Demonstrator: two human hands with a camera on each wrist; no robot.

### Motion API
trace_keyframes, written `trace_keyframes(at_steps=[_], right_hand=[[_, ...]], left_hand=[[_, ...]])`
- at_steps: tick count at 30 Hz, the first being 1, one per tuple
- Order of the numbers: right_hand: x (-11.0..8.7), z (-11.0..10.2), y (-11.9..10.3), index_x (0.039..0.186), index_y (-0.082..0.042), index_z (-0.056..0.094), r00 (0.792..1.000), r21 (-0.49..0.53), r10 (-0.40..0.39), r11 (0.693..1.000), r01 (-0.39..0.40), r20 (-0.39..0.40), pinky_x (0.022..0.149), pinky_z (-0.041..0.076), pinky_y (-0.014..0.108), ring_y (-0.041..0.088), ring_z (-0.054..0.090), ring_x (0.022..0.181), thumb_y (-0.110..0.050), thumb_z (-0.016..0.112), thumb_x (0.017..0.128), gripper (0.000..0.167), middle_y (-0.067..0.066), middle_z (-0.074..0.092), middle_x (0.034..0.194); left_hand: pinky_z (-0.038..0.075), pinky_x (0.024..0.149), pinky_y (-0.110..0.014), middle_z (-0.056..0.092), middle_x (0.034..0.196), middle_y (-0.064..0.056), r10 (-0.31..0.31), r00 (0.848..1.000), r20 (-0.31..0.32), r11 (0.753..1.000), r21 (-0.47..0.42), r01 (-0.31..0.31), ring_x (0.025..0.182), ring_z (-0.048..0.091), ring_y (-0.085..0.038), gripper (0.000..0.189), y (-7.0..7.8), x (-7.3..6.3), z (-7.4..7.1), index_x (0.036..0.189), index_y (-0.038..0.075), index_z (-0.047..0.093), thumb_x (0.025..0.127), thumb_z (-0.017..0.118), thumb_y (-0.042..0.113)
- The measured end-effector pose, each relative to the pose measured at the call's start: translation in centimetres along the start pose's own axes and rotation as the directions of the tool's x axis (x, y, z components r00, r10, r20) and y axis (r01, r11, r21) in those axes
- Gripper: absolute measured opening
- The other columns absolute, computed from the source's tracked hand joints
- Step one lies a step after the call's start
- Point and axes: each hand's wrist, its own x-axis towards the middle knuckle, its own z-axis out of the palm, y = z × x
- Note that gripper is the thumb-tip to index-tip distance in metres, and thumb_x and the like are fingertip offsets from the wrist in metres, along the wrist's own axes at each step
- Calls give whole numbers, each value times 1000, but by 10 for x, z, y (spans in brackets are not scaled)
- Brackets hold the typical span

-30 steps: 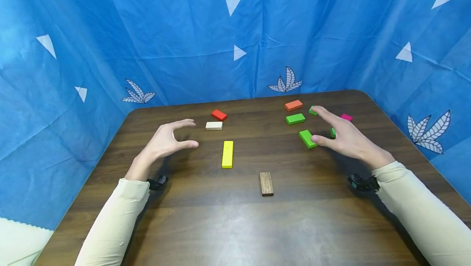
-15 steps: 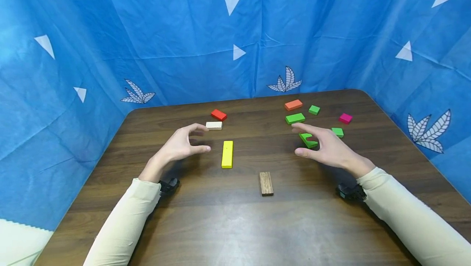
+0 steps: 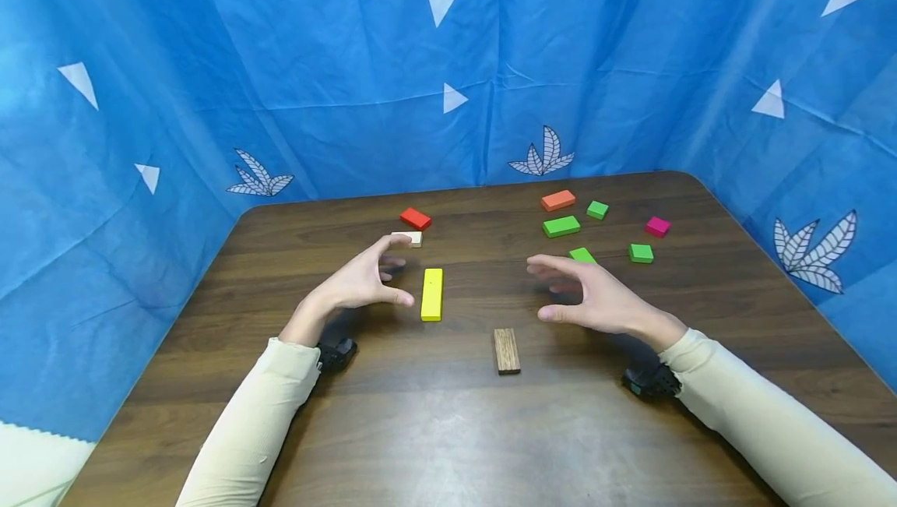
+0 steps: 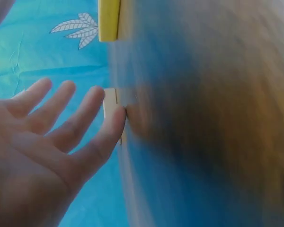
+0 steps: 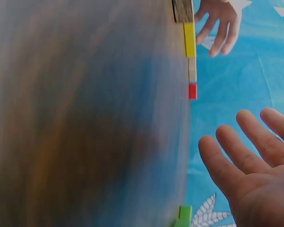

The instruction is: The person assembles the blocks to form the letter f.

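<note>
My left hand (image 3: 357,279) hovers over the table just left of the yellow block (image 3: 432,294), thumb and fingers spread with nothing between them. Its index finger overlaps the white block (image 3: 416,240) in the head view. My right hand (image 3: 596,294) is held in the air right of the brown wood-grain block (image 3: 507,351), fingers relaxed and holding nothing. Behind it a long green block (image 3: 582,255) is partly hidden. In the left wrist view the fingers (image 4: 80,113) appear loosely extended. The right wrist view likewise shows straight, parted fingers (image 5: 236,161).
A red block (image 3: 416,218) lies behind the white one. At the back right are an orange block (image 3: 558,200), another long green block (image 3: 561,227), two small green blocks (image 3: 598,209) and a magenta block (image 3: 657,227). A blue curtain (image 3: 350,63) surrounds the wooden table (image 3: 448,445).
Both hands have moved inward toward the middle of the table, the left rightward and the right leftward and nearer. The small green blocks behind the right hand have come into view. The blocks stay put.
</note>
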Motion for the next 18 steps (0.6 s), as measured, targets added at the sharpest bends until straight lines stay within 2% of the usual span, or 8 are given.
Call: trace_keyframes(at_steps=[5, 9, 12, 18], right_hand=[[3, 8, -3, 153, -13, 48, 1000, 74, -2, 997, 1, 17, 105, 54, 47, 33, 60, 131, -24, 85, 87, 77, 14, 60, 145], [3, 13, -6, 154, -13, 46, 999, 133, -18, 991, 14, 32, 104, 55, 43, 34, 59, 132, -21, 85, 86, 79, 16, 59, 146], [3, 19, -7, 155, -10, 44, 998, 170, -30, 985, 21, 52, 104, 55, 43, 35, 58, 132, -20, 85, 87, 81, 18, 57, 147], [4, 31, -10, 155, -6, 43, 997, 203, -13, 979, -2, 70, 102, 56, 44, 35, 59, 130, -20, 88, 84, 86, 18, 55, 149]], left_hand=[[45, 112, -59, 33, 164, -15, -7, 999, 39, 1000, 8, 7, 142, 51, -39, 112, -2, 2, 5, 159, 11, 28, 71, 97, 23], [46, 112, -55, 32, 165, -13, -29, 998, 54, 999, 17, 28, 141, 51, -37, 115, -1, 5, 7, 159, 11, 28, 69, 98, 24], [46, 112, -53, 32, 166, -9, -48, 997, 62, 999, 21, 47, 140, 52, -34, 116, -1, 6, 8, 159, 14, 28, 68, 99, 26], [48, 108, -51, 32, 164, -10, -50, 997, 62, 998, 41, 47, 135, 54, -34, 117, -7, 6, 10, 160, 15, 27, 69, 98, 30]])
